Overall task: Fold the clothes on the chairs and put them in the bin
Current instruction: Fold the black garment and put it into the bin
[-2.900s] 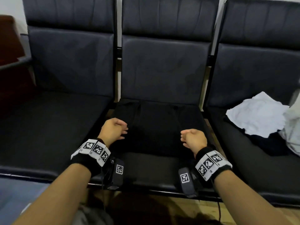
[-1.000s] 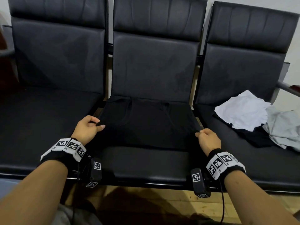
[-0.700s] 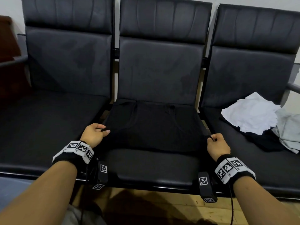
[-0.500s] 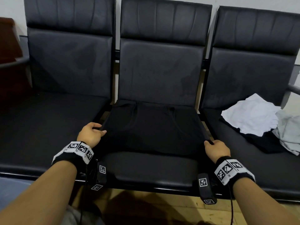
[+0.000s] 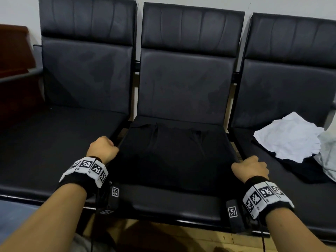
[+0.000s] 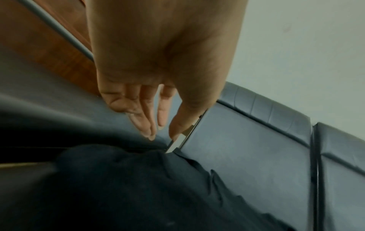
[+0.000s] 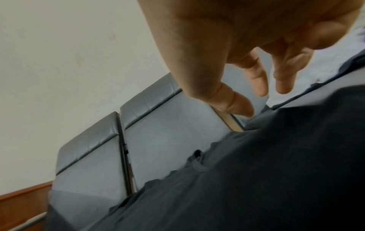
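Note:
A black garment point(image 5: 174, 153) lies spread flat on the middle chair's seat point(image 5: 172, 202). My left hand point(image 5: 102, 149) is at its left edge, by the gap between the seats. In the left wrist view the left hand point(image 6: 160, 131) hangs over the garment point(image 6: 138, 187) with fingers straight and nothing between them. My right hand point(image 5: 250, 168) is at the garment's right edge. In the right wrist view the right hand point(image 7: 256, 101) has loosely curled fingers above the cloth point(image 7: 256, 171), holding nothing. No bin is in view.
On the right chair lies a pile: a white garment point(image 5: 289, 135), a pale grey one point(image 5: 329, 153) and a black one point(image 5: 307, 171) beneath. The left chair's seat point(image 5: 54, 142) is bare. Dark wooden furniture point(image 5: 14, 70) stands at far left.
My hands moved apart from the seat's middle to the garment's two side edges, pulling it flat. The pinches seen half a second ago have loosened.

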Action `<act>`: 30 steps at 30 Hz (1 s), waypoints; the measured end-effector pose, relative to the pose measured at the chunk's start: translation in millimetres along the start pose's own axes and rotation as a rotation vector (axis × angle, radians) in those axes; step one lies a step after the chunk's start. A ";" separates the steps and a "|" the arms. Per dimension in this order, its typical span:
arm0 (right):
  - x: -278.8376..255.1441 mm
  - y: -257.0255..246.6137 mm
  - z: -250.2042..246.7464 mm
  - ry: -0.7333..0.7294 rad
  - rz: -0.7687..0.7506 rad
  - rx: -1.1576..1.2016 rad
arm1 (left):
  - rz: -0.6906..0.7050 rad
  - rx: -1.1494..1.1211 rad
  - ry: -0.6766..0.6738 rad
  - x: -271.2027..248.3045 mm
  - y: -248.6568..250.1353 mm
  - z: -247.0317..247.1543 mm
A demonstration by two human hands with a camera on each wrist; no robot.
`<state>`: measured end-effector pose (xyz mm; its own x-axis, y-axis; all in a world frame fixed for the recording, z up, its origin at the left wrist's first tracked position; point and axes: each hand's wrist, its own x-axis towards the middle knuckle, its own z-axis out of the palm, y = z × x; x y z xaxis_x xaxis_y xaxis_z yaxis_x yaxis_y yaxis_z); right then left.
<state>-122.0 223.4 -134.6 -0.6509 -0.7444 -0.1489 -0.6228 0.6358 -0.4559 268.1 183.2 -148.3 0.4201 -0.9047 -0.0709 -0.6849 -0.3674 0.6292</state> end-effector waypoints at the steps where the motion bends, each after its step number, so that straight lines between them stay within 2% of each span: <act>1: -1.3 -11.4 0.4 -0.024 -0.051 0.043 | 0.003 -0.057 0.002 4.6 8.5 0.4; 8: -9.4 -89.8 56.1 -0.286 -0.340 0.200 | 0.032 -0.281 -0.190 56.8 78.9 33.9; 9: -11.2 -99.1 64.5 -0.334 -0.359 0.196 | 0.029 -0.256 -0.177 70.3 85.8 40.8; 11: -10.1 -110.4 77.7 -0.393 -0.352 0.175 | 0.065 -0.042 -0.135 92.0 92.7 51.2; 14: 8.6 -117.1 87.6 -0.383 -0.350 0.124 | 0.237 0.316 -0.155 112.1 98.2 67.5; 16: 24.1 -114.3 90.7 -0.350 -0.330 0.059 | 0.303 0.436 -0.212 124.8 95.9 81.7; 19: 43.5 -104.1 94.8 -0.317 -0.301 0.047 | 0.361 0.542 -0.213 140.7 94.1 98.2; 23: 53.0 -97.9 102.3 -0.313 -0.323 -0.001 | 0.343 0.641 -0.137 150.2 97.2 110.6; 30: 55.2 -93.0 107.8 -0.310 -0.354 0.014 | 0.247 0.651 -0.148 154.2 94.6 109.5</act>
<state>-53.3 101.2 -195.0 -0.2379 -0.9421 -0.2364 -0.7755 0.3308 -0.5378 203.0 -14.7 -184.4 0.1531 -0.9809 -0.1199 -0.9856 -0.1604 0.0531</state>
